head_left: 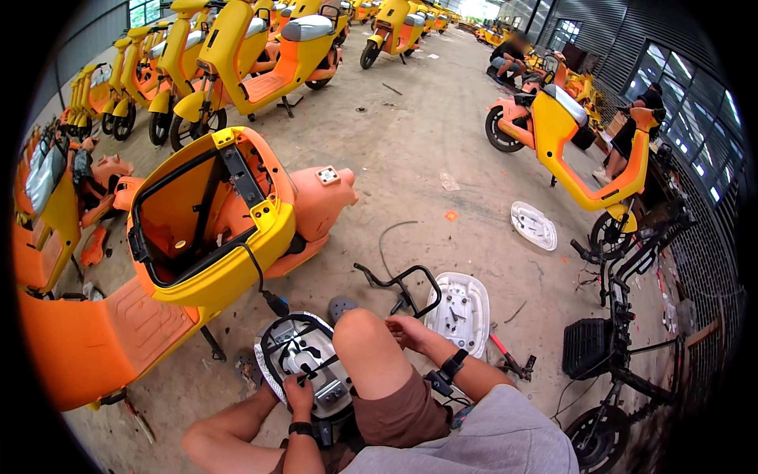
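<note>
While the person sits low on the concrete floor (410,158) with bare knees drawn up, the left hand (298,393) is clenched around a slim dark tool (316,371) whose tip rests on the underside of an upturned scooter seat (304,359). That seat lies near, between the legs, its white inner shell and black bracket facing up. The right hand (407,330) sits just beyond the raised right knee, fingers curled, touching or nearly touching the near edge of a second white seat base (462,312) that lies to the right; whether it grips anything I cannot tell. A black metal rack (403,284) rests on the floor just beyond that hand.

To the left, close by, stands a yellow and orange scooter (213,229) with its seat off and its storage tub open, a black cable hanging from its side. Another white panel (534,226) lies farther right on the floor. A yellow scooter (576,142) stands at far right, and rows of parked scooters (237,55) fill the far left. A stripped black frame (624,332) stands at near right. Other people sit in the far right.
</note>
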`<state>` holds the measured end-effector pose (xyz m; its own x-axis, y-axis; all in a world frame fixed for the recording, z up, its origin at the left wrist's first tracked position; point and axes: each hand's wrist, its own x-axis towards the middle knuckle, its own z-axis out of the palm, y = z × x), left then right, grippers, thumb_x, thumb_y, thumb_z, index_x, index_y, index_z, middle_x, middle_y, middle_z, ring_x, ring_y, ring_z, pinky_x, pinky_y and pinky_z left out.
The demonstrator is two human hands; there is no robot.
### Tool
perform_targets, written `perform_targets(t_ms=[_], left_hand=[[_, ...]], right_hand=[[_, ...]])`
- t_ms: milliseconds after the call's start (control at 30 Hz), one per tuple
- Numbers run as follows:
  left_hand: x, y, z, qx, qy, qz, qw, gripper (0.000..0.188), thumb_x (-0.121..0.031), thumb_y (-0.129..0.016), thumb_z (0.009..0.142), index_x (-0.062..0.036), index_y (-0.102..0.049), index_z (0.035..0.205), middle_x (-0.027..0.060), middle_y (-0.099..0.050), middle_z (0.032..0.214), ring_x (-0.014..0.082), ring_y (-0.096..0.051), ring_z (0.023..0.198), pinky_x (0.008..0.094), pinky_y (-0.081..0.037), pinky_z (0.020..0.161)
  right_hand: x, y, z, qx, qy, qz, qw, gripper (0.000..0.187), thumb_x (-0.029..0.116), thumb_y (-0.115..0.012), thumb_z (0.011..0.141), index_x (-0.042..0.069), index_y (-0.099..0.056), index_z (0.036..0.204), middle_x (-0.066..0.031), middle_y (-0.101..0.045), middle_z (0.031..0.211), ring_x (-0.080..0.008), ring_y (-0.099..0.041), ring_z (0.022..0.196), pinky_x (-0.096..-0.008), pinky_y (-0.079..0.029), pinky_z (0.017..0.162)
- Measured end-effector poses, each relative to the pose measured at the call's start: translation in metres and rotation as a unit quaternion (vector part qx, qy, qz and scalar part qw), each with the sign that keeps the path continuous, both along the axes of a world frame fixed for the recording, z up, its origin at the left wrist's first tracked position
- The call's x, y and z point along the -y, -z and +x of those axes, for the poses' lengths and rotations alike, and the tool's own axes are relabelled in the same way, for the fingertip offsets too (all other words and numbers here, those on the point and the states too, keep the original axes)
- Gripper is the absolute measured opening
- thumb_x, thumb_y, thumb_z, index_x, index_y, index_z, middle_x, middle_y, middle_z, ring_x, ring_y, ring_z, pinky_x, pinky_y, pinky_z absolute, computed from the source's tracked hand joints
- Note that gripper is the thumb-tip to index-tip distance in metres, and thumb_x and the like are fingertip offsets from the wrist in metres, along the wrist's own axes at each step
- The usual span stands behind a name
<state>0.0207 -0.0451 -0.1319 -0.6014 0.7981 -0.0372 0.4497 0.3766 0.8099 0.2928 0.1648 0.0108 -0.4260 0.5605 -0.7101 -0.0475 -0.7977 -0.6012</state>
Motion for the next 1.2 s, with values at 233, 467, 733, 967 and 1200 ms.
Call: perform_targets(t_ms=[233, 467, 733, 967, 1200], left_hand=[[0.0, 0.003, -0.001, -0.016, -0.003, 0.006, 1.0, 0.018, -0.005, -0.062, 0.067, -0.0006, -0.062, 0.084, 0.0167, -0.06, 0.092, 0.0357, -0.052, 0.096, 0.0425, -0.04, 0.089], [-0.003, 0.003, 0.0, -0.008, 0.005, 0.017, 1.0, 0.017, -0.005, -0.062, 0.068, -0.0001, -0.062, 0.084, 0.0172, -0.06, 0.092, 0.0361, -0.052, 0.095, 0.0426, -0.04, 0.088], [0.004, 0.005, -0.001, -0.005, -0.011, 0.012, 1.0, 0.017, -0.005, -0.062, 0.067, 0.0, -0.063, 0.083, 0.0173, -0.059, 0.088, 0.0365, -0.052, 0.092, 0.043, -0.04, 0.086], [-0.011, -0.01, -0.001, 0.008, -0.004, 0.054, 0.999, 0.017, -0.008, -0.063, 0.074, 0.0012, -0.063, 0.088, 0.0175, -0.063, 0.083, 0.0319, -0.06, 0.081, 0.038, -0.047, 0.074], [-0.008, -0.008, -0.013, 0.241, -0.202, 0.14, 0.939, 0.016, -0.003, -0.057, 0.083, 0.0021, -0.06, 0.098, 0.0107, -0.065, 0.087, 0.0178, -0.063, 0.077, 0.0278, -0.05, 0.066]], right_hand=[[-0.002, -0.002, -0.003, -0.013, 0.014, 0.002, 1.0, 0.022, 0.026, -0.053, 0.089, 0.004, -0.058, 0.092, -0.0064, -0.062, 0.083, -0.0191, -0.061, 0.081, -0.0322, -0.048, 0.081], [-0.007, 0.003, 0.004, -0.019, 0.008, 0.02, 1.0, 0.023, 0.026, -0.053, 0.089, 0.005, -0.059, 0.091, -0.007, -0.063, 0.086, -0.0194, -0.061, 0.083, -0.0326, -0.048, 0.082], [-0.002, -0.013, -0.014, 0.038, -0.026, 0.032, 0.998, 0.022, 0.027, -0.055, 0.087, 0.006, -0.061, 0.09, -0.0049, -0.062, 0.083, -0.0162, -0.059, 0.083, -0.0313, -0.046, 0.076], [0.0, -0.021, 0.013, -0.007, 0.01, 0.019, 1.0, 0.021, 0.024, -0.053, 0.087, 0.004, -0.061, 0.088, -0.0046, -0.064, 0.087, -0.0121, -0.059, 0.079, -0.0262, -0.046, 0.069], [-0.002, -0.007, 0.003, -0.054, -0.015, 0.0, 0.998, 0.032, 0.027, -0.049, 0.09, 0.002, -0.06, 0.106, -0.0054, -0.065, 0.096, -0.0164, -0.06, 0.084, -0.0279, -0.046, 0.077]])
